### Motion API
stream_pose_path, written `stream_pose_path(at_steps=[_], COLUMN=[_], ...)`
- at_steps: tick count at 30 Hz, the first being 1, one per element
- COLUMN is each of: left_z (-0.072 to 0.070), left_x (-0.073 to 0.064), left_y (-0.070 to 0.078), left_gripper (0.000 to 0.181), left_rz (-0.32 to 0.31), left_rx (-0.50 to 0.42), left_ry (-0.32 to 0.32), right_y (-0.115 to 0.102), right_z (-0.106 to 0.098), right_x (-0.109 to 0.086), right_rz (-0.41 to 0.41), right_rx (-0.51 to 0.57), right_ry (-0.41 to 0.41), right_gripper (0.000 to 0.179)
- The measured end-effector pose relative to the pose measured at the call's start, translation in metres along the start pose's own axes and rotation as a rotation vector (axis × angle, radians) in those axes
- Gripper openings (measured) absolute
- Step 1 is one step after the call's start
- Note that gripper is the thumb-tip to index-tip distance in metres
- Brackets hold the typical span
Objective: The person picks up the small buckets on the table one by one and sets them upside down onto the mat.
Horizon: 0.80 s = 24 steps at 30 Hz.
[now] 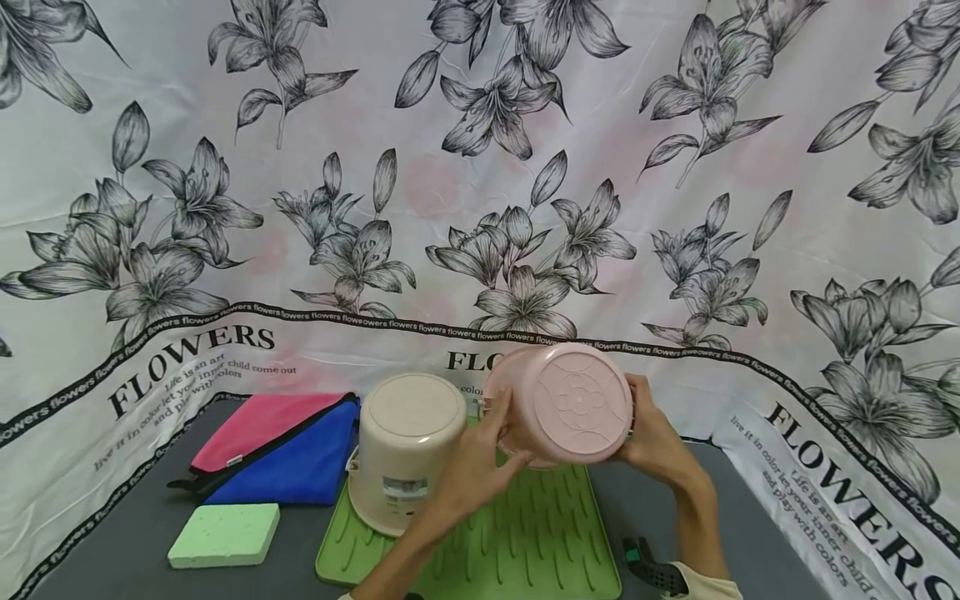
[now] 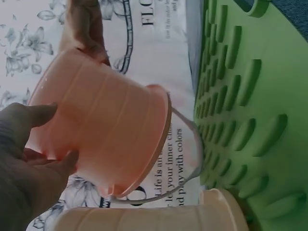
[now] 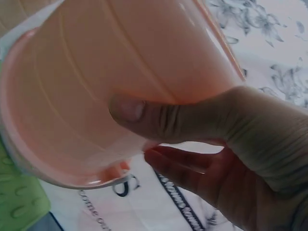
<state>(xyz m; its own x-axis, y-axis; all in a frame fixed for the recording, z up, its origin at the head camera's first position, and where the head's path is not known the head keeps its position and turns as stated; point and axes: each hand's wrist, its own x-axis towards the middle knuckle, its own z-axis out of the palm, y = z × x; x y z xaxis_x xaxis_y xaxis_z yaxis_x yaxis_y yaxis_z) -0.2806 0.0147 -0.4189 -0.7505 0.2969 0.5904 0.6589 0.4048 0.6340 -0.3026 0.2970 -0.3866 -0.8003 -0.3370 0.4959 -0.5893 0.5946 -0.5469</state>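
A pink bucket (image 1: pixel 577 404) is held tilted above the green ridged mat (image 1: pixel 525 533), its round base turned to the head camera. My left hand (image 1: pixel 480 458) grips it from the left, with thumb and fingers on the wall in the left wrist view. From the other side my right hand (image 1: pixel 652 433) holds the bucket; in the right wrist view the thumb (image 3: pixel 139 113) lies along its wall. The bucket's wire handle (image 2: pixel 195 144) hangs by the rim, near the mat. Beside my left forearm a cream bucket (image 1: pixel 408 442) stands upside down on the mat.
Left of the mat lies a pink and blue cloth item (image 1: pixel 277 454) with black edging. A pale green block (image 1: pixel 225 535) sits in front of it on the dark grey table (image 1: pixel 105 550). A flower-printed sheet (image 1: pixel 420 183) hangs behind and around the table.
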Motion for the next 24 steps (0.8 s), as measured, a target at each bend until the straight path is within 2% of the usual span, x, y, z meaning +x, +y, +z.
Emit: stream_pose_path(at_steps=[4, 8, 12, 14, 20, 24], left_z=[-0.003, -0.006, -0.010, -0.010, -0.008, -0.003], left_x=[-0.002, -0.002, 0.000, 0.001, 0.000, 0.000], left_y=[0.003, 0.004, 0.003, 0.002, -0.003, -0.012], left_gripper=[0.091, 0.078, 0.066, 0.064, 0.068, 0.070], left_rz=[-0.043, -0.085, -0.102, -0.120, -0.183, -0.201], left_rx=[-0.078, -0.189, -0.208, -0.173, 0.032, 0.036], left_ry=[-0.023, -0.053, -0.095, -0.117, -0.132, -0.134], right_y=[-0.003, -0.006, -0.010, -0.011, -0.004, 0.000], right_z=[-0.010, -0.018, -0.025, -0.027, -0.020, -0.009], right_x=[-0.010, -0.016, -0.016, -0.016, -0.009, -0.003], right_rz=[-0.002, 0.014, 0.047, 0.083, 0.204, 0.226], right_rx=[0.046, 0.076, 0.062, 0.064, 0.138, 0.092], right_ry=[-0.053, -0.114, -0.170, -0.208, -0.322, -0.337], right_gripper=[0.109, 0.106, 0.101, 0.097, 0.091, 0.099])
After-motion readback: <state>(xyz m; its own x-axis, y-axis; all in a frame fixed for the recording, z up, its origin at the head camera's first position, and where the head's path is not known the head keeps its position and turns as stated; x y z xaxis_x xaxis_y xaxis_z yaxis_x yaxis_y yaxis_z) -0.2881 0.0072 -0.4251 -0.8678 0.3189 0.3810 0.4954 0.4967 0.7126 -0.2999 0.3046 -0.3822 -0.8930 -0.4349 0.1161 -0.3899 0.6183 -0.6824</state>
